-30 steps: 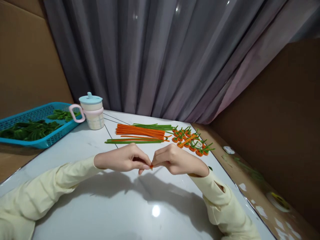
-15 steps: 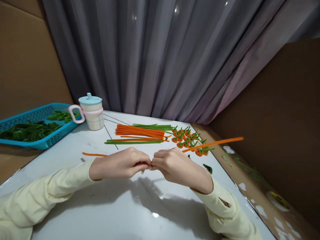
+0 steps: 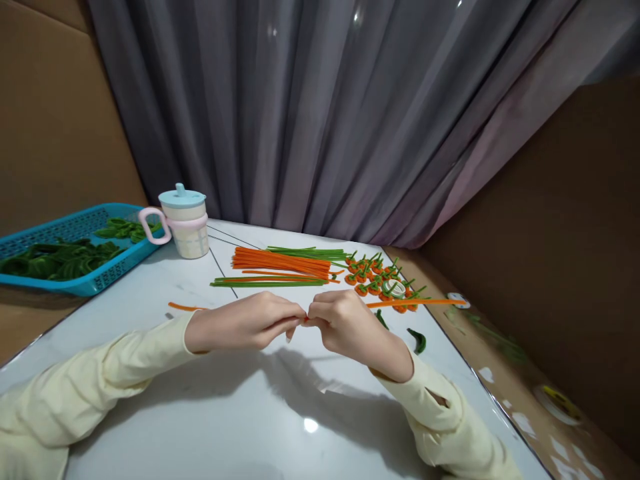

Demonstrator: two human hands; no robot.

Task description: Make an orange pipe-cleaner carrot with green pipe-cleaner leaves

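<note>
My left hand [image 3: 253, 320] and my right hand [image 3: 350, 327] meet fingertip to fingertip above the near half of the table. Both are closed in a pinch on an orange pipe cleaner [image 3: 440, 302]. A speck of orange shows between the fingertips, and a long straight end sticks out to the right past my right hand. Another orange length [image 3: 183, 307] shows behind my left wrist; whether it joins the held one is hidden. Beyond my hands lie a bundle of orange pipe cleaners [image 3: 280, 261] and some green pipe cleaners [image 3: 270, 283]. To their right sit several small orange-and-green twisted pieces [image 3: 367, 280].
On the white table [image 3: 240, 413], a lidded cup [image 3: 193, 233] stands at the back left. Beside it, a blue basket [image 3: 93, 287] holds green pieces. A white ring [image 3: 395, 288] lies among the orange pieces, and a curled green piece [image 3: 418, 341] near my right wrist.
The free right end of the orange pipe cleaner has swung downward and toward me. My right hand has shifted slightly, uncovering more of the green pieces behind it. Both hands keep their pinch.
</note>
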